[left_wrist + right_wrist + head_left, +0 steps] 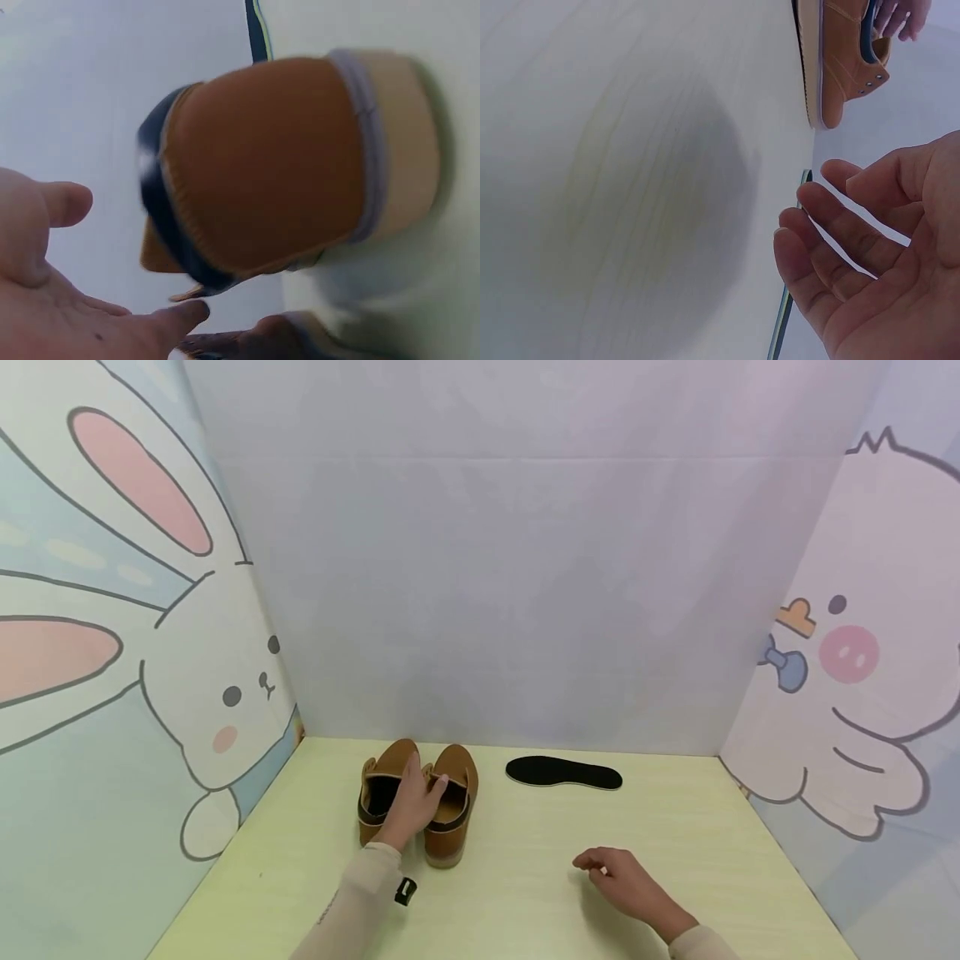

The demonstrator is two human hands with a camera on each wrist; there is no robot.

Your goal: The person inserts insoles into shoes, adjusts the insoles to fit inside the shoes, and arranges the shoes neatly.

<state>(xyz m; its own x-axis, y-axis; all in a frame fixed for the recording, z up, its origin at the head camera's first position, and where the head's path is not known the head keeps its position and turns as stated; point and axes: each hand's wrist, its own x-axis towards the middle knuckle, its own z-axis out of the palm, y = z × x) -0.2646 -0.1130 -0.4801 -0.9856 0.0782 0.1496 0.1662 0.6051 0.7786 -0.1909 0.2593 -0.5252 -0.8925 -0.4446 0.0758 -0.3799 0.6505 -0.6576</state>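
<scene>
Two brown shoes stand side by side at the back left of the table, toes away from me: a left shoe [396, 758] and a right shoe [459, 762]. Above the gap between them hovers my left hand [408, 806], thumb spread from the fingers. In the left wrist view its fingers and thumb stand apart from the heel of one shoe [270, 165]. A black insole [562, 772] lies flat to the right of the pair. My right hand [618, 881] hangs over the table at the front right, fingers loosely bent, holding nothing.
The pale yellow table [517, 893] ends at a plain grey back wall [495, 593]. Side walls carry a printed rabbit [202, 677] on the left and a printed chick [885, 718] on the right. A small black strap piece [405, 891] is at the left wrist.
</scene>
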